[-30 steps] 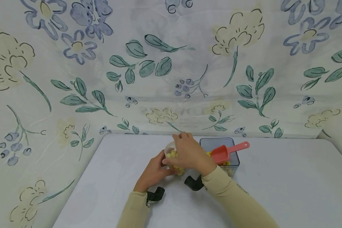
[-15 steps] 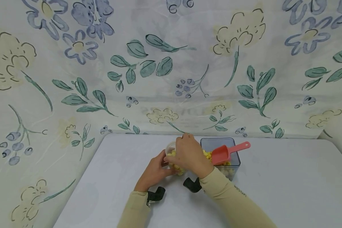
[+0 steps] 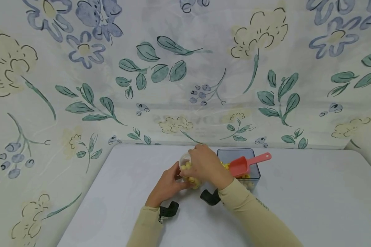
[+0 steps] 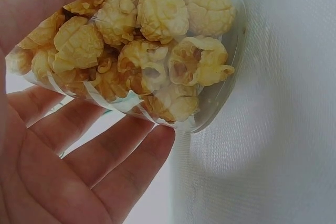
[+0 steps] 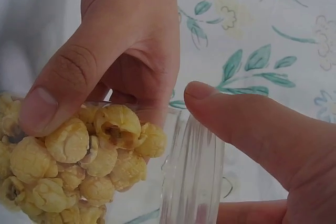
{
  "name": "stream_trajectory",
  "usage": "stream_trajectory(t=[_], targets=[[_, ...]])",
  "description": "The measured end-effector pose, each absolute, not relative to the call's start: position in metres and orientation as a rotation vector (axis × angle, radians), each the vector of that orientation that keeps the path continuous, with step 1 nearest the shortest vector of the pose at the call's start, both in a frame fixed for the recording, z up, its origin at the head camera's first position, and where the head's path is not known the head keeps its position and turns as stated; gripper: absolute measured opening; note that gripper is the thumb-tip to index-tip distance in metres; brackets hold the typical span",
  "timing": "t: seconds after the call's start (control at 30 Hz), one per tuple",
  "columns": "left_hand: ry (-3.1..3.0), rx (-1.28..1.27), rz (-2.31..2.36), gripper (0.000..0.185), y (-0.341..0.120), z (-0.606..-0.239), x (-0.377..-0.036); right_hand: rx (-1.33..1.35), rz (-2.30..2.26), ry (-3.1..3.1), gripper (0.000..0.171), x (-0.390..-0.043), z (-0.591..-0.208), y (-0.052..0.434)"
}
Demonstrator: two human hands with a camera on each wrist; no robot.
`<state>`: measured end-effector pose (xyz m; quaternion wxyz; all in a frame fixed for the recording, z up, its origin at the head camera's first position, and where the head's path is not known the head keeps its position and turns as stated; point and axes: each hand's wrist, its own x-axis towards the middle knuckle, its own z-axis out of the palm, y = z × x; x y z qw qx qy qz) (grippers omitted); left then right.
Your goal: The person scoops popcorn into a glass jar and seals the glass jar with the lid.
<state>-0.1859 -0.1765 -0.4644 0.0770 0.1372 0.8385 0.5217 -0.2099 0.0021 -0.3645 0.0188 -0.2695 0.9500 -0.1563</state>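
The clear cup (image 3: 187,169) heaped with yellow popcorn (image 4: 152,51) stands near the far edge of the white table (image 3: 296,206), at its middle. The left hand (image 3: 167,187) cups its near side with fingers curled round the wall; the right hand (image 3: 205,164) reaches over the rim, fingertips pinching kernels. Just right stands a grey bin (image 3: 239,161) carrying a red scoop (image 3: 245,164). Bare tabletop spreads toward both side edges.

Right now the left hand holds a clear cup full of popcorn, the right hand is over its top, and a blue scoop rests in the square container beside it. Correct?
Not quite: the scoop is coral red, not blue, as the head view shows. The rest stands: the left hand holds the clear cup of popcorn, the right hand is over its top, and the scoop rests in the square container.
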Motion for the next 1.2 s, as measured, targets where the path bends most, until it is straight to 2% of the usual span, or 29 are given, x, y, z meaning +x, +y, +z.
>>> stream_trajectory(t=[0.9,1.07,1.2], targets=[[2.524,0.438,1.553,0.072,-0.178,-0.466,-0.187,-1.11,-0.621,2.619,0.059,-0.223,-0.357,0.015],[2.54,0.435,1.543,0.069,-0.178,-0.466,-0.188,-1.087,-0.719,2.527,0.066,-0.225,-0.359,0.018],[2.53,0.434,1.549,0.069,-0.179,-0.465,-0.188,-1.036,-0.776,2.518,0.079,-0.224,-0.364,0.019]])
